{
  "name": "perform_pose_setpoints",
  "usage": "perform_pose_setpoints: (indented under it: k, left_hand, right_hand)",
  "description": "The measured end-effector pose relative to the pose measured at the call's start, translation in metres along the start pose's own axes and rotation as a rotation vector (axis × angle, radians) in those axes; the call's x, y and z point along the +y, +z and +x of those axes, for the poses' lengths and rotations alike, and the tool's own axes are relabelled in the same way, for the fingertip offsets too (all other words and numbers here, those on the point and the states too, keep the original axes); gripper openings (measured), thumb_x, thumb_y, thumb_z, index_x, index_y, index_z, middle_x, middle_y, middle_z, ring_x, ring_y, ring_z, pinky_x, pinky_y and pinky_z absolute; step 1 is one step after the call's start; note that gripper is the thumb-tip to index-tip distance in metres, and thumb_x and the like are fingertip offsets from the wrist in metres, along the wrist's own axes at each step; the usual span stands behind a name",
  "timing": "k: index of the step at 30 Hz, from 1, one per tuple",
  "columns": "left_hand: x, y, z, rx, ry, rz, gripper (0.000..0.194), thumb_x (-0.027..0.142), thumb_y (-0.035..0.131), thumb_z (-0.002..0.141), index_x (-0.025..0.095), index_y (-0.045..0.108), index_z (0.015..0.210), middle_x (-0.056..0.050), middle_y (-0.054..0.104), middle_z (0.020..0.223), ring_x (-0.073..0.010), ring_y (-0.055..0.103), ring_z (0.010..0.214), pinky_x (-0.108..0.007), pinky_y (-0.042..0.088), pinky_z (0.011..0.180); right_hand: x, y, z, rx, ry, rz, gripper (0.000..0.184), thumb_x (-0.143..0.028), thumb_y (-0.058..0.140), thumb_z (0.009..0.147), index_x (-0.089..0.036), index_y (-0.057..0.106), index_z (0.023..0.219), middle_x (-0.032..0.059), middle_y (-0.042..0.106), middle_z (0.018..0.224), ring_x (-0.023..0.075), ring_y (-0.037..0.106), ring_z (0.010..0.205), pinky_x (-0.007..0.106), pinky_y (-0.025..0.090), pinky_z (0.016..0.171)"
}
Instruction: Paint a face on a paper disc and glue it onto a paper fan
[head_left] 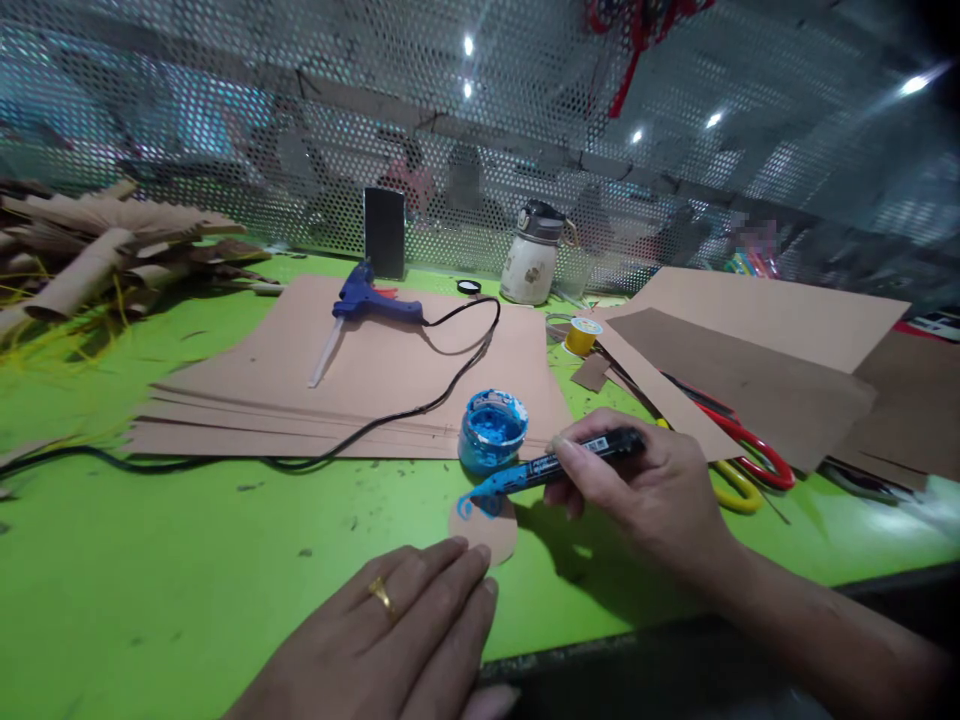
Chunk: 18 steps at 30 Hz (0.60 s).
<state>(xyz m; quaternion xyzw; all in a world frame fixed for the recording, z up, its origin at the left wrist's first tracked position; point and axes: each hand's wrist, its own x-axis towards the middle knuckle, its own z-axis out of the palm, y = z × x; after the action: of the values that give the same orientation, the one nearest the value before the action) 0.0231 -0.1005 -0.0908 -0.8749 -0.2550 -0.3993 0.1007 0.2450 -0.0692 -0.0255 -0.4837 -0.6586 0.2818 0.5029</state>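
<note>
My right hand (637,495) grips a black marker pen (555,465) whose tip end is coated in blue paint. The tip touches a small round piece of tan cardboard (491,540), leaving wet blue strokes along its upper edge. My left hand (420,620), with a gold ring on one finger, lies flat with its fingers stretched out; its fingertips rest on the near edge of that disc. Just beyond the disc stands an uncapped jar of blue paint (493,435), with paint smeared around its rim.
Behind the jar, a blue glue gun (379,300) with a black cord lies on stacked tan sheets (255,350). Scissors (750,455), yellow thread (582,336) and cardboard (735,370) are to the right. A bottle (531,260) and phone (385,232) stand at the back; cardboard tubes (82,275) lie left.
</note>
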Motion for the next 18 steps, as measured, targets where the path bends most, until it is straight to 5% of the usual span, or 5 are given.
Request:
perform_pose_setpoints:
  k: [18]
  left_hand:
    - [0.0007,0.0017,-0.0006,-0.012,-0.005,0.008,0.024,0.029,0.058,0.091,0.015,0.067,0.108,-0.006,0.068,0.118,-0.0205,0.060,0.113,-0.035,0.043,0.100]
  right_hand:
    - [-0.0020,-0.0002,-0.0003,-0.021,-0.041,-0.010,0.016,-0.027,0.065,0.085,-0.016,0.064,0.074,-0.0003,0.066,0.053,0.0105,0.059,0.044,0.021,0.048,0.045]
